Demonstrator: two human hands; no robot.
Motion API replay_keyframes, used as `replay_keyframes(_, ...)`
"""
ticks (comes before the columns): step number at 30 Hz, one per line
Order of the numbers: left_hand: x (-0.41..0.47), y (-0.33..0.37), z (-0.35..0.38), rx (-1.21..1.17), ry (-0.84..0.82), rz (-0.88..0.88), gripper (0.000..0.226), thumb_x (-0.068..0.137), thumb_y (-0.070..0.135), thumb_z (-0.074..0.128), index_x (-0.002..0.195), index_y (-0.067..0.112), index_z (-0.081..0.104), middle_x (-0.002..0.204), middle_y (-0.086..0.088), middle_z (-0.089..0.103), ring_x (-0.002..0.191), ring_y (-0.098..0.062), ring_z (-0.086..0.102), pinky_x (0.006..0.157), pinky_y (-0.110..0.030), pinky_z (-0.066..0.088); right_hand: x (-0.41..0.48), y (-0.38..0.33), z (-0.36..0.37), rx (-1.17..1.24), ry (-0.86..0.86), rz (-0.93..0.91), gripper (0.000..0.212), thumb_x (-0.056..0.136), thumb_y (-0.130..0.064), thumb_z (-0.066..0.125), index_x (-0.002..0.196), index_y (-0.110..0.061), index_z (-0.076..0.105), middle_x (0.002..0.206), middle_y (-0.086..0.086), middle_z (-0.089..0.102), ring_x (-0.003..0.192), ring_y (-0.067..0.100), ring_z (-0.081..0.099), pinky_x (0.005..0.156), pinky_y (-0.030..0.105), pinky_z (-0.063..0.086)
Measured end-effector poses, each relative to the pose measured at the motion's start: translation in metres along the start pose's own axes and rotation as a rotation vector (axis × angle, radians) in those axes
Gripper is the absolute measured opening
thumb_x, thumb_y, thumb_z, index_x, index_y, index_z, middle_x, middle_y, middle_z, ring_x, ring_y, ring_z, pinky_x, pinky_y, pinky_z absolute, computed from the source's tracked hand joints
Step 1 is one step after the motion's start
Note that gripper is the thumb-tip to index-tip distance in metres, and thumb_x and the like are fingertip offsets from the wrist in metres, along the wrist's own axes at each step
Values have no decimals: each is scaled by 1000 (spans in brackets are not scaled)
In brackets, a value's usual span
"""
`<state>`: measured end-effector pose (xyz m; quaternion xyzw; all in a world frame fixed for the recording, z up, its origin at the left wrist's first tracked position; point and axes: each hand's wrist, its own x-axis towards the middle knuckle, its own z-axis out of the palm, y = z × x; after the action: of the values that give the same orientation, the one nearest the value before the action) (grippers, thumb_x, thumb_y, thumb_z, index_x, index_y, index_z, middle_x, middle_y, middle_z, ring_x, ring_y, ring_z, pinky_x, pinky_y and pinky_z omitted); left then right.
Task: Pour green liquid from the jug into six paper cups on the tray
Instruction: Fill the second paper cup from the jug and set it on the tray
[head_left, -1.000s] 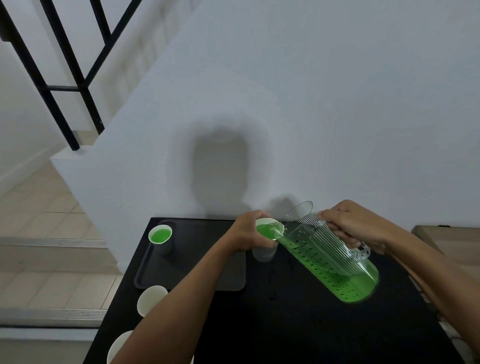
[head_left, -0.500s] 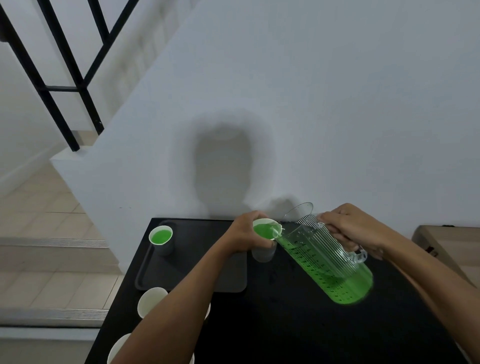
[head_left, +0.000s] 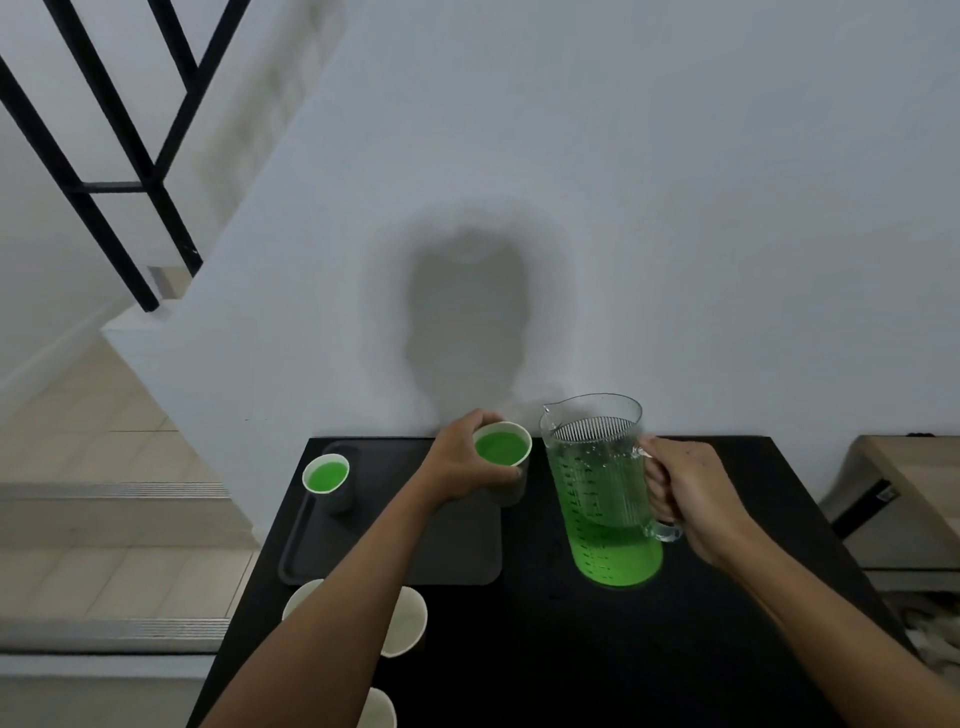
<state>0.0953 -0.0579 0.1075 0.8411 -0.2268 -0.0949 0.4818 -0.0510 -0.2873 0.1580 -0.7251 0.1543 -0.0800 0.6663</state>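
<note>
As the jug (head_left: 602, 499) stands upright, spout (head_left: 546, 414) faces left.

One head-worn view looks forward and down, close over the black table (head_left: 571, 649).

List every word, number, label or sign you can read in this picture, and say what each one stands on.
Nothing here can be read as text.
jug: black scale markings down its side, too small to read.
white sticker on the dark panel at the right edge: blurred, unreadable.
paper cups: plain, no print visible.
</note>
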Motion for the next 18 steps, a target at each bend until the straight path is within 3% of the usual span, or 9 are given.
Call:
replay_keyframes(7, -3, -18, -13, 96, 45, -47, 56, 55, 34, 86, 105, 29, 60, 98, 10, 66, 88, -8, 63, 73, -18, 46, 19, 34, 21, 35, 187, -9, 51, 101, -22, 48, 50, -16, 38, 45, -3, 33, 40, 12, 26, 44, 26, 23)
replay_keyframes(13, -13, -38, -24, 153, 67, -145, 58, 61, 35, 87, 110, 30, 57, 99, 14, 64, 87, 3, 59, 66, -6, 39, 34, 68, 38, 76, 290, -9, 42, 101, -16, 46, 60, -7, 46, 51, 3, 33, 43, 11, 28, 45, 27, 25)
replay_keyframes(18, -19, -54, -32, 203, 80, -181, 50, 63, 34, 88, 103, 29, 57, 92, 15, 65, 82, 3, 60, 65, -4, 38, 47, 95, 50, 96, 334, -29, 44, 102, -13, 44, 58, -7, 45, 50, 4, 33, 42, 15, 30, 44, 27, 26)
